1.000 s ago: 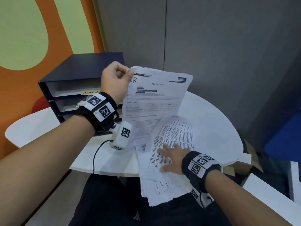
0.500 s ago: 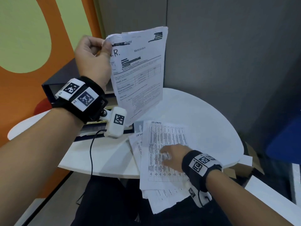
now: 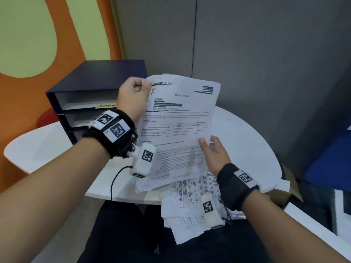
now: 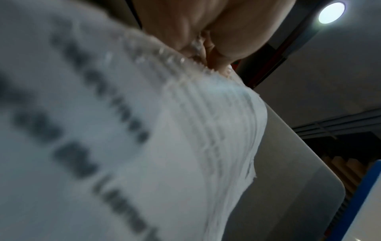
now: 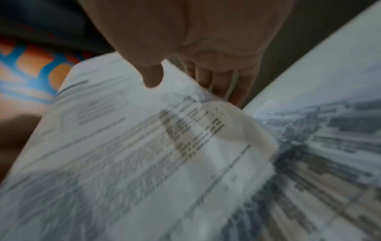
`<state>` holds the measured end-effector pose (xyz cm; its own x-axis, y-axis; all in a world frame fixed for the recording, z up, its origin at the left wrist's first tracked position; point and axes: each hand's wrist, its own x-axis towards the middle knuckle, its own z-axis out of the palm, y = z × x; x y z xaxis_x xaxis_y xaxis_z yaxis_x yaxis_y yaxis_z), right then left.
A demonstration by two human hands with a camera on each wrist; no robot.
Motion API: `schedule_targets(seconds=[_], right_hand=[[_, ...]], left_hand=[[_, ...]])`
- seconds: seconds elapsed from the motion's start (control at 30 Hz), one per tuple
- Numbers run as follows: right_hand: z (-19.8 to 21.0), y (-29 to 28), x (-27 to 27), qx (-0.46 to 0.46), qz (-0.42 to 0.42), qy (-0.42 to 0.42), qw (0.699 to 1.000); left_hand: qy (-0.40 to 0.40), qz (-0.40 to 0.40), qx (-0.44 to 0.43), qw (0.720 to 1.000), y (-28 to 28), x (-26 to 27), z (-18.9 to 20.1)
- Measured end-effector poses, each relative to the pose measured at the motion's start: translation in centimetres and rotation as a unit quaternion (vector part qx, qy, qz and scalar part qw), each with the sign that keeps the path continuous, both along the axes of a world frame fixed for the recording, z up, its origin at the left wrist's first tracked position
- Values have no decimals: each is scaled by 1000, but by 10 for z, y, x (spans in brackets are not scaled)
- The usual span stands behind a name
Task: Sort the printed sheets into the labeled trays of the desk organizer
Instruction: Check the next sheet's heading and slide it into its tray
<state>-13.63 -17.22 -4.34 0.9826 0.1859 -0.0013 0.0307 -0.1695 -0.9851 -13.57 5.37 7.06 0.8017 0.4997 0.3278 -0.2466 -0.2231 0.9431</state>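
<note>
Left fingers [image 3: 141, 84] curled tight, thumb pinching the top-left corner of the memo sheet [image 3: 178, 128]. In the left wrist view the paper edge looks layered, so I may be holding more than one page; too blurred to say. Right hand [image 3: 213, 155]: thumb on the printed face at the sheet's right edge, low down; in the right wrist view the fingers [image 5: 218, 81] lie behind the page. So both hands grip the same sheet, held up off the tabletop [image 3: 243, 141], tilted back toward me, handwritten letters ending in "R." beside the left thumb.

Handling, my judgement: very light, limp, no stiffness of its own. It bows between the two holds and the lower edge sags toward the loose pile [image 3: 190, 194]. Held by one corner it would likely droop and flap; pinching hard at an edge would crease it. Best hold seems to be opposite edges, as now, or a flat pinch at mid-edge so the leading edge stays straight enough to enter a slot. Paper on paper slides easily, so the loose pile overhanging the tabletop's near edge could slip.

Left hand [image 3: 133, 97] is raised, wrist bent back, forearm coming in from lower left, right in front of the desk organizer [image 3: 91, 82]. Right forearm comes up from lower right, wrist roughly straight.

Organizer stands at the tabletop's far left, trays facing me; top tray's yellow label [image 3: 106, 105] reads "ADMIN". Lower labels hidden behind my left wrist.
</note>
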Motion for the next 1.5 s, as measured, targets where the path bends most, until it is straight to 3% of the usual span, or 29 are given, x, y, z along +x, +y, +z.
schedule_targets(seconds=[0.2, 0.33, 0.47, 0.77, 1.13, 1.27, 1.5], right_hand=[[-5, 0, 1, 52, 3, 44, 998], [-22, 5, 1, -39, 36, 55, 997], [-27, 14, -10, -93, 105, 99, 985], [-23, 63, -32, -109, 169, 111, 973], [-17, 140, -12, -120, 119, 98, 981], [-22, 151, 3, -127, 63, 94, 985], [-33, 172, 11, -112, -15, 108, 988]], left_hand=[[176, 13, -51, 983, 33, -11, -58], [295, 25, -90, 951, 50, -50, -106], [352, 23, -88, 931, 64, -88, -132], [350, 74, -80, 931, 128, -110, -152], [296, 98, -223, 924, 169, -102, -124], [319, 29, -229, 919, 168, -105, -125], [386, -231, -130, 884, 171, -104, -125]])
